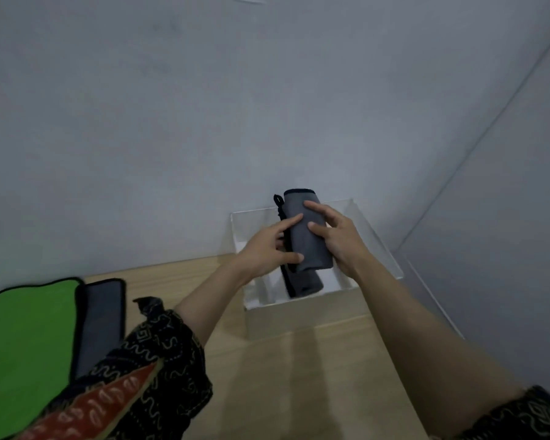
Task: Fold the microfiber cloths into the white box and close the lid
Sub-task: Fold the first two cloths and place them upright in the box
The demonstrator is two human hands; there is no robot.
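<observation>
A folded grey microfiber cloth with black edging stands tilted, its lower end inside the white box against the wall. My left hand grips the cloth's left side, thumb across its front. My right hand holds the right side with fingers spread on top. Both hands are over the open box. To the far left, a green cloth and another grey cloth with a black border lie flat on the table.
The wooden table ends at a grey wall behind the box and a side wall to the right. My patterned sleeves show at the bottom. No lid can be made out.
</observation>
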